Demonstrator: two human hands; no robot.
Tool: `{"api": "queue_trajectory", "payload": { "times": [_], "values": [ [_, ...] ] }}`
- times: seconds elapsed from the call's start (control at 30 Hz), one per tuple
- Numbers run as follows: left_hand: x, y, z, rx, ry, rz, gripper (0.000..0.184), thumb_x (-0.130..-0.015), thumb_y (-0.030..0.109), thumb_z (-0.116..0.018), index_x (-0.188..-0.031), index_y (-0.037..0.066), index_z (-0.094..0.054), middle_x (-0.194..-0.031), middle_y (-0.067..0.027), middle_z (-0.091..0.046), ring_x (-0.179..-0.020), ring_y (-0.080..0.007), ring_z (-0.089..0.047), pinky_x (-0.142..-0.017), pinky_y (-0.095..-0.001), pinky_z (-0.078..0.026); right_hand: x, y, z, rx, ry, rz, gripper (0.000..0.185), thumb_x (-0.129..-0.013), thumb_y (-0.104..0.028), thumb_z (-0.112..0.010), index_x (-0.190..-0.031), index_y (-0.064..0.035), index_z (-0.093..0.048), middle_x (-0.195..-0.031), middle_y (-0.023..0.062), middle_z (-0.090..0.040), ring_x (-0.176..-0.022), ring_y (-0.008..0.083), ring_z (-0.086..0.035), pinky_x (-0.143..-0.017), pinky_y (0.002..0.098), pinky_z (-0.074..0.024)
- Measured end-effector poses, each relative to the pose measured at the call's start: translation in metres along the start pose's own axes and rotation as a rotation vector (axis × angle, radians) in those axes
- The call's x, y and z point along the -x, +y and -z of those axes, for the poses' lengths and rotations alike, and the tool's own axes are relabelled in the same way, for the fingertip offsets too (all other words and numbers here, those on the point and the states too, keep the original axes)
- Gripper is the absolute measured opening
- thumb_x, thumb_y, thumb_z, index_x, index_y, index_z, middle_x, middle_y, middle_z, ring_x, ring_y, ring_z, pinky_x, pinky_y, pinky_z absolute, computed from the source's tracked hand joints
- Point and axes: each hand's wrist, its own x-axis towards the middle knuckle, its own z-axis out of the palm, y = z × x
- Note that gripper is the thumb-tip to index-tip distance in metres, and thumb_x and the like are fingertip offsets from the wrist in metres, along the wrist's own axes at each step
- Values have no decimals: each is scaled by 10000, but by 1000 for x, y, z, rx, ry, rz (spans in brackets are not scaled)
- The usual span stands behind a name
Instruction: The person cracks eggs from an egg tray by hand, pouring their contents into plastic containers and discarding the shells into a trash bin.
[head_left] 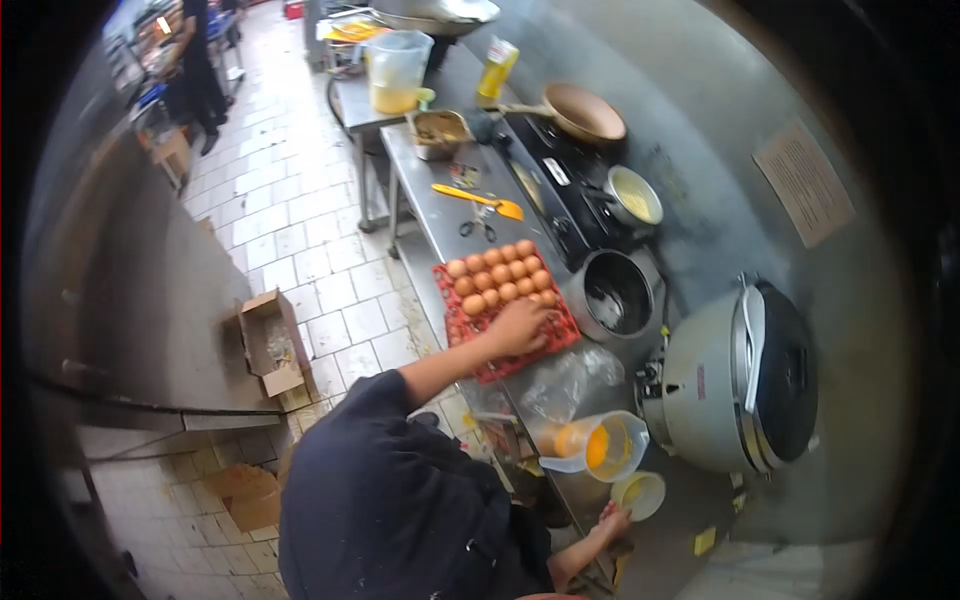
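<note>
My left hand (522, 328) reaches over a red egg tray (562, 325), its fingers curled down at the edge of the rows of brown eggs (497, 275). What lies under those fingertips is hidden. Low in the view, my right hand (614, 520) grips a small translucent cup (640, 495) by its side; a little pale yellow stuff shows inside. Just above that cup, a clear plastic pitcher (625, 450) with orange-yellow egg yolk stands on the steel counter. A crumpled clear plastic bag (575, 378) lies between the pitcher and the tray.
A large rice cooker (700, 385) and a metal pot (612, 292) stand along the wall. Farther off are a stove with a frying pan (585, 112), an orange spatula (508, 209), scissors (478, 230) and a tall jug (397, 75). Cardboard boxes (270, 345) sit on the floor.
</note>
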Motion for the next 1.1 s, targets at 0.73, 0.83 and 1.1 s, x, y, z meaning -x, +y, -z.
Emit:
{"api": "queue_trajectory", "payload": {
  "times": [0.73, 0.83, 1.1],
  "values": [
    [-40, -57, -86, -557, -344, -156, 327, -884, 251, -578, -1178, 116, -621, -1167, -79, -597, -1024, -277, -556, -915, -386, -432, 54, 77, 61, 189, -39, 100, 674, -993, -364, -565, -1496, -34, -262, -968, 196, -718, -573, 204, -648, -475, 253, -473],
    [-51, -57, -85, -578, -491, -106, 331, -862, 209, -600, -1175, 102, -617, -1179, -97, -604, -1028, -299, -570, -882, -386, -468, 55, 74, 57, 238, -41, 192, 625, -991, -299, -583, -1481, -38, -295, -947, 190, -717, -579, 208, -652, -526, 271, -519],
    [-70, -44, -77, -312, -356, 130, 539, -727, 88, -706, -1249, 125, -579, -1122, -140, -596, -996, -348, -614, -841, -418, -527, 62, 50, 53, 199, -35, 464, 508, -1001, -193, -560, -1435, -25, -356, -990, 175, -682, -703, 234, -663, -604, 320, -565]
  ]
}}
